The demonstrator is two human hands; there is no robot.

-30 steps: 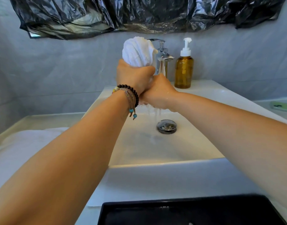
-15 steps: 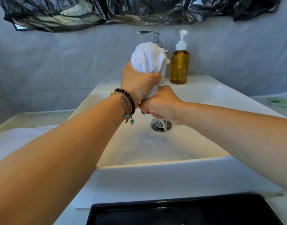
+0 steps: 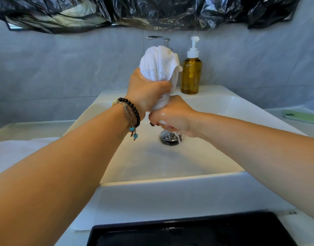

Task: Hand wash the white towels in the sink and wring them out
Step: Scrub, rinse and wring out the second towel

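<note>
White towel (image 3: 158, 65) between both gripping hands

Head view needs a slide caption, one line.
Both hands wring a white towel over the sink.

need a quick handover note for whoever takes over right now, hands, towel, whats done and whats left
Left hand: grips the upper part of the white towel, whose bunched end sticks up above the fist.
Right hand: grips the towel's lower end, just below the left hand.
Both hold the towel over the sink, above the drain. A thin trickle falls from under the right hand. The soap bottle stands on the sink's back rim.
Done: wringing is underway.
Left: finish the squeeze. White cloth lies left of the sink; whether it is washed cannot be told.
</note>
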